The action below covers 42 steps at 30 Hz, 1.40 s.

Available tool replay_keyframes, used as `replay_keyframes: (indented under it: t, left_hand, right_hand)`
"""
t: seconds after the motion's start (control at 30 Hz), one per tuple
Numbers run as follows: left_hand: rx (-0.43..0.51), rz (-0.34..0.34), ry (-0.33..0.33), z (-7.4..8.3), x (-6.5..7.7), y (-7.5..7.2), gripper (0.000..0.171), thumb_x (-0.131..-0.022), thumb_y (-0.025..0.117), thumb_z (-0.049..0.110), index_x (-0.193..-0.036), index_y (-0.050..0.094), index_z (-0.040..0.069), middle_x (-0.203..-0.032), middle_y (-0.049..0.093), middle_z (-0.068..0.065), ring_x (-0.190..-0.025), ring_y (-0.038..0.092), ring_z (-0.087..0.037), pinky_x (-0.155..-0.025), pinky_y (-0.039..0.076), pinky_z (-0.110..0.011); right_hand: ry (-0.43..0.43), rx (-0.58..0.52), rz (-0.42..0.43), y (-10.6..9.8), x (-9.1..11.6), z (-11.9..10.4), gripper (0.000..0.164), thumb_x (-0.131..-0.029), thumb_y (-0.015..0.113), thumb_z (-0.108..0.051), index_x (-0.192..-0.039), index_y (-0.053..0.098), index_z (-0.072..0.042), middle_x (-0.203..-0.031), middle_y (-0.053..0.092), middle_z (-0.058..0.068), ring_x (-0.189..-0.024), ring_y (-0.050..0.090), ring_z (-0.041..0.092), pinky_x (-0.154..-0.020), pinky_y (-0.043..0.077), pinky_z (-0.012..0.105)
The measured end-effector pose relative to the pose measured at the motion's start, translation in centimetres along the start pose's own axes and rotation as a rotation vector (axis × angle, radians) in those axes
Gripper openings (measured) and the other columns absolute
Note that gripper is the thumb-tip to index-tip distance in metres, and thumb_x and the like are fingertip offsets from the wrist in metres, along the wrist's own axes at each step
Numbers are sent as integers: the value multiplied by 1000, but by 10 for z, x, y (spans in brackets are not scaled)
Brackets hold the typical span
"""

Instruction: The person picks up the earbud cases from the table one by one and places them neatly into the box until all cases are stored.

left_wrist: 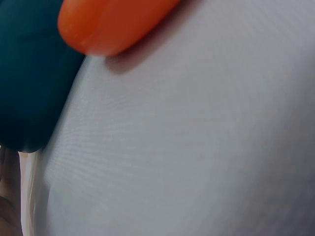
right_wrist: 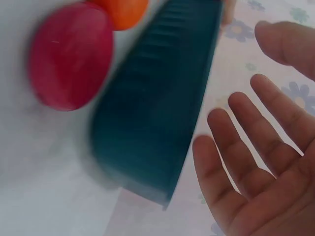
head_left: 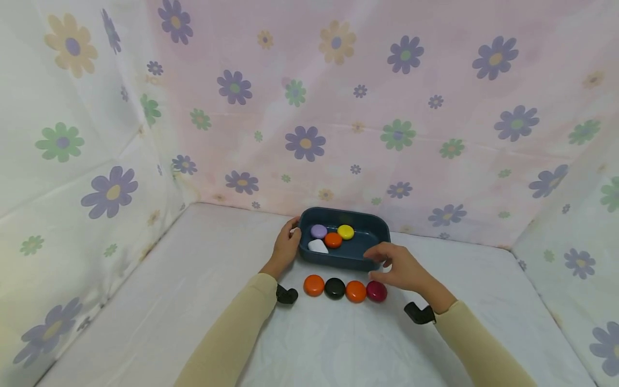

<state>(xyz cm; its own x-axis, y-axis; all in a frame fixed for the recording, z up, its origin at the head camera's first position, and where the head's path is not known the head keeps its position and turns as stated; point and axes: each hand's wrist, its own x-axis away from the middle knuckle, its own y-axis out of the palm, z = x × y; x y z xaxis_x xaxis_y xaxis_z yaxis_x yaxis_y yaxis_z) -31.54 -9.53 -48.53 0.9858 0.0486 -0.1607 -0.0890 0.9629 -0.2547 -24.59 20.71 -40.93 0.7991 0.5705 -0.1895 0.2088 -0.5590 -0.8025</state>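
A dark teal tray (head_left: pixel 372 263) stands near the back wall. Inside, toward its left, lie a purple disc (head_left: pixel 318 231), a yellow disc (head_left: pixel 345 232), an orange disc (head_left: pixel 333 240) and a white piece (head_left: pixel 317 246). My left hand (head_left: pixel 284 248) holds the tray's left end. Over the front rim on the right reaches my right hand (head_left: pixel 400 267), its fingers spread and nothing in them in the right wrist view. Below it is a crimson disc (right_wrist: pixel 72 56), ending a row in front of the tray with an orange disc (head_left: pixel 355 291), a black disc (head_left: pixel 335 288) and another orange disc (head_left: pixel 314 285).
A white cloth (head_left: pixel 333 344) covers the table. Flower-patterned cloth walls (head_left: pixel 358 156) rise behind the tray and on both sides. Black wrist mounts (head_left: pixel 419 313) sit at both cuffs.
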Motion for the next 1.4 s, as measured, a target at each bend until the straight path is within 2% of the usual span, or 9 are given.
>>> replay_keyframes:
  t: [0.2,0.5,0.87,1.1,1.4]
  left_hand:
    - [0,6,3,0,-1,2,44,-101,41,19,-144,43,11,-141,50,-11,-118,52,-28,-104,39,-43]
    - [8,6,-4,0,0,0,45,-100,41,20,-144,43,11,-141,50,-11,-115,54,-29,-103,40,-44]
    - [16,-3,4,0,0,0,45,-101,40,20,-145,42,10,-142,49,-12,-118,52,-30,-105,39,-45]
    - [-7,9,59,0,0,1,46,-99,38,19,-143,43,7,-138,51,-16,-114,53,-30,-102,40,-43]
    - [9,-2,1,-1,-1,0,45,-101,40,21,-145,42,11,-142,49,-11,-121,51,-29,-107,37,-45]
  right_hand:
    - [13,-9,56,-4,-15,-3,40,-80,76,-15,-117,64,-9,-114,66,9,-99,60,32,-81,54,46]
    - [86,-4,32,0,-42,-3,50,-82,75,-20,-128,59,-7,-126,62,13,-112,59,35,-93,51,47]
    - [137,-23,73,10,-71,4,48,-82,75,-22,-126,62,-8,-128,60,12,-112,59,36,-90,52,47]
    - [164,-75,75,19,-85,10,50,-83,74,-23,-128,61,-7,-132,58,14,-112,59,36,-91,51,48]
    - [184,-106,62,30,-93,16,47,-84,73,-22,-126,62,-5,-131,60,14,-108,62,35,-85,54,43]
